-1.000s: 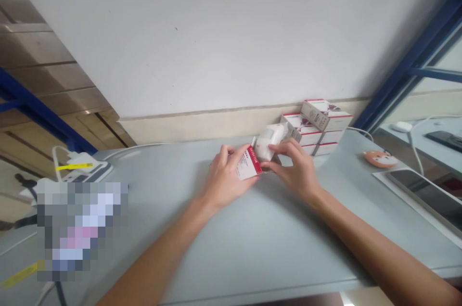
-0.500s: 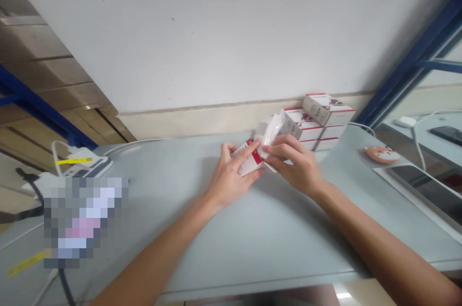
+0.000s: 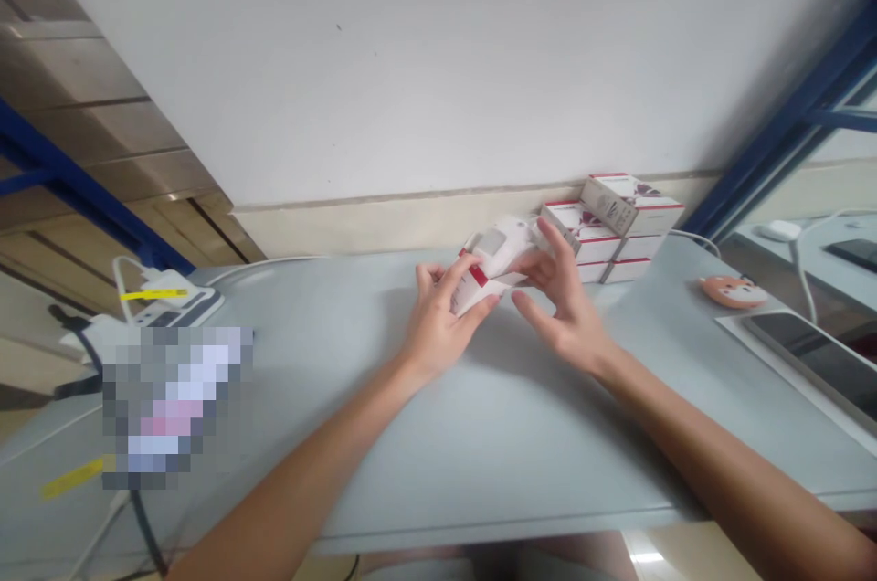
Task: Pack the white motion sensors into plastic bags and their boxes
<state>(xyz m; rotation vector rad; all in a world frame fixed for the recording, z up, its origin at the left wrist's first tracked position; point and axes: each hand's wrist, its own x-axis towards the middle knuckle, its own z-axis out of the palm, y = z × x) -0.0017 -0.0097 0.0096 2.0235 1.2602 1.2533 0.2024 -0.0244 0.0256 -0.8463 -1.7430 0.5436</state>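
My left hand (image 3: 442, 321) grips a small red and white cardboard box (image 3: 468, 293) above the table, its fingers wrapped round the sides. At the box's open end, on the right, a white flap sticks out. A crumpled white, partly see-through plastic bag (image 3: 511, 245) pokes out there; what is in it, if anything, I cannot make out. Beside the bag is my right hand (image 3: 565, 311), thumb and fingers spread apart. Whether its fingertips touch the bag or the flap is unclear.
Several similar boxes (image 3: 634, 211) are stacked against the wall at right. An orange and white animal-shaped item (image 3: 733, 291) and a dark phone-like slab (image 3: 815, 348) lie farther right. On the left are a power strip (image 3: 174, 311) with cables and a pixelated object (image 3: 182, 403).
My right hand has opened from its pinch on the plastic bag, fingers now spread. The bag sits lower against the box end. The view has shifted slightly.
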